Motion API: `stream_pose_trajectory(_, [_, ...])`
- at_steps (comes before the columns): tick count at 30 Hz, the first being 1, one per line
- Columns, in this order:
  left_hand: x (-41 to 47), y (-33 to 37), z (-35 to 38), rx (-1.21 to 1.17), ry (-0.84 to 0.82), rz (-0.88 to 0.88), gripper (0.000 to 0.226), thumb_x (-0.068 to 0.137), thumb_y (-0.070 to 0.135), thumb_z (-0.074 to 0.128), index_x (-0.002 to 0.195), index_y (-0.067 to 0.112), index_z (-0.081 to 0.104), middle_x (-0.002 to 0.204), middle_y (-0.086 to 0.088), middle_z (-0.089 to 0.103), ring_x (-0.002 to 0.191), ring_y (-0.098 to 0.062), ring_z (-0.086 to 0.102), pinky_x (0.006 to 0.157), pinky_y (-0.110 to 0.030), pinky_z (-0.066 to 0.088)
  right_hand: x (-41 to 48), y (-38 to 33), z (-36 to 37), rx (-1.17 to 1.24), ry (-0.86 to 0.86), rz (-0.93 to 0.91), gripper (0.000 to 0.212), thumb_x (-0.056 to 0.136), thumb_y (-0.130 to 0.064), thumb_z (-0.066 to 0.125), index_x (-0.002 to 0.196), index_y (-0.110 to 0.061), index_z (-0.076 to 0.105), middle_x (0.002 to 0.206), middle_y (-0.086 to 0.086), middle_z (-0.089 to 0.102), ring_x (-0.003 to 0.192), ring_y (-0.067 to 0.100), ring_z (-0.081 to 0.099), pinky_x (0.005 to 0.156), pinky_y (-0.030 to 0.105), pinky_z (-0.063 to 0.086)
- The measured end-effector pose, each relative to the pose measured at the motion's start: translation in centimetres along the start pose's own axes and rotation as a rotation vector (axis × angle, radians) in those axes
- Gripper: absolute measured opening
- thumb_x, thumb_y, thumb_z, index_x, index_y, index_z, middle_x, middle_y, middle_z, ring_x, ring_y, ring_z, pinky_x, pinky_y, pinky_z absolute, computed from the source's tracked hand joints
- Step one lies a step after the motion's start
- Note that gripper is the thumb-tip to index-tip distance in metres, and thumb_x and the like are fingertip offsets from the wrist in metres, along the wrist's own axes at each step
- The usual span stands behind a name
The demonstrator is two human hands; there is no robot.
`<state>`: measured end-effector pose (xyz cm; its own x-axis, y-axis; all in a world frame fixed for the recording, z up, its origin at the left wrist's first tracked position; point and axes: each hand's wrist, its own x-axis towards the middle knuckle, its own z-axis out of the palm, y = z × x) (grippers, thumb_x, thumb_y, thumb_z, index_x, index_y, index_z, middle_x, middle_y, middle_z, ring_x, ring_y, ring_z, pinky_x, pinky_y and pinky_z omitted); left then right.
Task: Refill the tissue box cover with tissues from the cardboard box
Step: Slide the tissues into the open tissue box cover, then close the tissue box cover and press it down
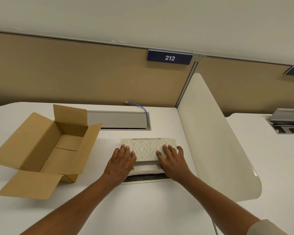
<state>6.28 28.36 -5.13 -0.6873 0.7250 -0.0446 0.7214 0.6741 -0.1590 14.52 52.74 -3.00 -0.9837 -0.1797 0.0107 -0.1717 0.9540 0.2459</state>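
Observation:
A cream tissue box cover [147, 148] with a leaf pattern stands on the white desk, raised a little above a white stack of tissues [145, 167]. The stack rests on a dark base plate [146, 179]. My left hand [121, 161] grips the cover's left end, fingers on its front face. My right hand [172, 159] grips the right end the same way. To the left lies an open brown cardboard box [46, 150], flaps spread, with nothing visible inside.
A curved cream divider [215, 138] rises close on the right of the cover. Behind it, a grey cable hatch [117, 120] with a blue cable [143, 109] is set into the desk. A tan partition [75, 73] with a "212" sign backs the desk.

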Motion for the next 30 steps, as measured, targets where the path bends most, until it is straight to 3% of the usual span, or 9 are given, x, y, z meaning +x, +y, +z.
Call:
stream_pose_trajectory(4, [-1.0, 0.2, 0.5, 0.056, 0.042, 0.035, 0.063, 0.074, 0.055, 0.066, 0.113, 0.009, 0.050, 0.113, -0.020, 0.065, 0.111, -0.038, 0.055, 0.095, -0.048, 0.043, -1.3, 0.2, 0.6, 0.006, -0.053, -0.044, 0.059, 0.094, -0.056, 0.042, 0.133, -0.013, 0.049, 0.132, 0.028, 0.054, 0.113, 0.045, 0.054, 0.091, 0.063, 0.037])
stream_pose_trajectory(7, [-2.0, 0.2, 0.8, 0.087, 0.047, 0.096, 0.080, 0.066, 0.067, 0.067, 0.116, 0.007, 0.051, 0.113, -0.020, 0.065, 0.112, -0.039, 0.050, 0.097, -0.049, 0.037, -2.3, 0.4, 1.2, -0.013, -0.078, -0.080, 0.069, 0.088, -0.060, 0.051, 0.138, -0.012, 0.044, 0.134, 0.028, 0.051, 0.115, 0.045, 0.053, 0.094, 0.066, 0.034])
stream_pose_trajectory(10, [-2.7, -0.1, 0.6, 0.104, 0.103, 0.140, 0.097, 0.054, 0.067, 0.075, 0.124, 0.006, 0.048, 0.113, -0.018, 0.060, 0.107, -0.035, 0.051, 0.093, -0.045, 0.041, -3.2, 0.4, 1.6, -0.037, -0.045, -0.102, 0.073, 0.082, -0.048, 0.064, 0.141, -0.011, 0.041, 0.133, 0.026, 0.053, 0.115, 0.041, 0.056, 0.094, 0.069, 0.034])
stream_pose_trajectory(14, [-2.0, -0.6, -0.7, 0.030, 0.171, 0.081, 0.116, 0.051, 0.064, 0.076, 0.138, -0.001, 0.036, 0.110, -0.014, 0.044, 0.100, -0.029, 0.044, 0.096, -0.043, 0.035, -2.9, 0.4, 1.2, -0.099, 0.046, -0.077, 0.071, 0.079, -0.033, 0.072, 0.136, -0.002, 0.044, 0.120, 0.021, 0.061, 0.101, 0.034, 0.060, 0.093, 0.070, 0.037])
stream_pose_trajectory(17, [-1.5, -0.9, -1.3, 0.005, 0.114, 0.044, 0.115, 0.049, 0.064, 0.078, 0.137, 0.003, 0.038, 0.124, -0.021, 0.043, 0.118, -0.037, 0.044, 0.105, -0.048, 0.039, -2.4, 0.4, 0.7, -0.147, 0.116, -0.066, 0.075, 0.076, -0.029, 0.074, 0.136, 0.003, 0.042, 0.107, 0.017, 0.062, 0.093, 0.031, 0.059, 0.093, 0.070, 0.036])
stream_pose_trajectory(20, [-1.3, -1.2, -1.5, 0.024, 0.019, 0.065, 0.109, 0.053, 0.062, 0.078, 0.135, 0.003, 0.039, 0.140, -0.031, 0.041, 0.132, -0.046, 0.039, 0.110, -0.054, 0.026, -2.2, 0.5, 0.5, -0.142, 0.174, -0.065, 0.079, 0.073, -0.030, 0.076, 0.137, 0.003, 0.043, 0.099, 0.013, 0.061, 0.088, 0.028, 0.059, 0.093, 0.070, 0.037])
stream_pose_trajectory(22, [-1.2, -1.1, -1.4, 0.034, -0.022, 0.095, 0.105, 0.055, 0.061, 0.079, 0.132, 0.002, 0.039, 0.138, -0.029, 0.047, 0.131, -0.046, 0.041, 0.110, -0.055, 0.024, -2.2, 0.4, 0.6, -0.132, 0.194, -0.061, 0.076, 0.072, -0.029, 0.078, 0.134, 0.000, 0.047, 0.101, 0.015, 0.061, 0.092, 0.030, 0.060, 0.094, 0.070, 0.037])
stream_pose_trajectory(26, [-1.1, -1.0, -1.0, 0.017, -0.015, 0.141, 0.098, 0.054, 0.057, 0.082, 0.125, 0.003, 0.043, 0.126, -0.025, 0.059, 0.117, -0.041, 0.057, 0.106, -0.054, 0.032, -2.2, 0.2, 1.1, -0.073, 0.175, -0.080, 0.068, 0.071, -0.024, 0.081, 0.126, -0.001, 0.048, 0.124, 0.030, 0.058, 0.119, 0.045, 0.054, 0.094, 0.071, 0.037])
stream_pose_trajectory(30, [-1.6, -0.7, -0.6, 0.017, 0.020, 0.169, 0.094, 0.055, 0.056, 0.082, 0.123, 0.003, 0.044, 0.124, -0.024, 0.062, 0.112, -0.040, 0.060, 0.100, -0.054, 0.041, -2.4, -0.1, 1.0, 0.069, 0.084, -0.083, 0.089, 0.067, -0.037, 0.084, 0.132, 0.005, 0.039, 0.132, 0.030, 0.053, 0.123, 0.044, 0.051, 0.099, 0.064, 0.039])
